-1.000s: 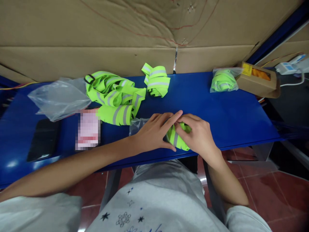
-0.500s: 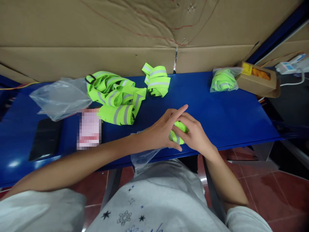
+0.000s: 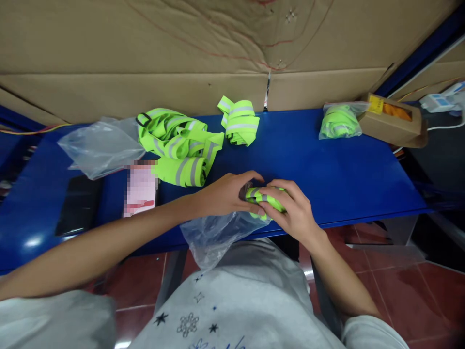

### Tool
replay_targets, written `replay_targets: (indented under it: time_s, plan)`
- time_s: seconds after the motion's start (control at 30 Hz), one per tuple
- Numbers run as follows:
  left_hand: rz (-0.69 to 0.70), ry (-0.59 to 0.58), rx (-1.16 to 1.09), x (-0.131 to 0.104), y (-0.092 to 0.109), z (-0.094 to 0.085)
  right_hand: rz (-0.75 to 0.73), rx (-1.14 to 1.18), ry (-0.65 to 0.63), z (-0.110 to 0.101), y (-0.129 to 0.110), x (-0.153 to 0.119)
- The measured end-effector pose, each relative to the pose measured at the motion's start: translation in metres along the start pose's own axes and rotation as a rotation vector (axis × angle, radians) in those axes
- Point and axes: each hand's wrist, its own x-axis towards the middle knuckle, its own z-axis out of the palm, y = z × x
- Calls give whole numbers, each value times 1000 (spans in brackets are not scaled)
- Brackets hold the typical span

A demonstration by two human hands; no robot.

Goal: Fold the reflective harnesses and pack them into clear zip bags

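Near the table's front edge, my right hand (image 3: 292, 211) is wrapped round a rolled neon-green reflective strap (image 3: 272, 198). My left hand (image 3: 236, 194) curves against the strap's left side, with a clear plastic bag (image 3: 214, 235) under it; the bag hangs over the table edge onto my shirt. Part of the bag's mouth seems to lie at the strap's left end. A loose heap of green straps (image 3: 178, 140) lies at the back left, and another folded strap (image 3: 241, 121) sits to its right.
The blue table (image 3: 334, 174) also bears another clear bag (image 3: 105, 145), a dark phone-like object (image 3: 80, 203) and a pixelated pink item (image 3: 141, 189) on the left. At the back right are a bagged green strap (image 3: 340, 121) and a cardboard box (image 3: 392, 123).
My hands have moved slightly apart, and more of the green strap shows between them. The plastic bag is spread out further below my left hand. The view has shifted a little.
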Motion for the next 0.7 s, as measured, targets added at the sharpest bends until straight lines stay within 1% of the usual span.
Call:
replay_targets:
  time_s: [0.07, 0.13, 0.2, 0.27, 0.33, 0.4, 0.47, 0.53, 0.63, 0.7]
  plan:
    - [3, 72, 23, -3, 7, 4, -11, -54, 34, -1, 0, 0]
    - [22, 86, 53, -6, 12, 5, -6, -112, 76, -1, 0, 1]
    - [62, 64, 63, -9, 15, 4, 7, -142, 104, 0, 1, 1]
    - [96, 6, 56, -12, 16, 0, 10, -134, 107, 0, 2, 2]
    - [100, -53, 45, -14, 13, -5, 15, -112, 101, 1, 1, 3]
    - [73, -58, 40, -14, 8, -8, 6, -88, 94, 0, 1, 5]
    - [47, -15, 33, -13, 4, -9, -31, -59, 107, 0, -1, 7]
    - [40, -10, 8, -10, 1, -8, -90, -33, 148, 1, -3, 9]
    - [72, -81, 11, -10, 4, -2, -172, -8, 237, 4, -9, 13]
    - [106, -114, 42, -13, 9, 2, -216, -7, 271, 6, -15, 15]
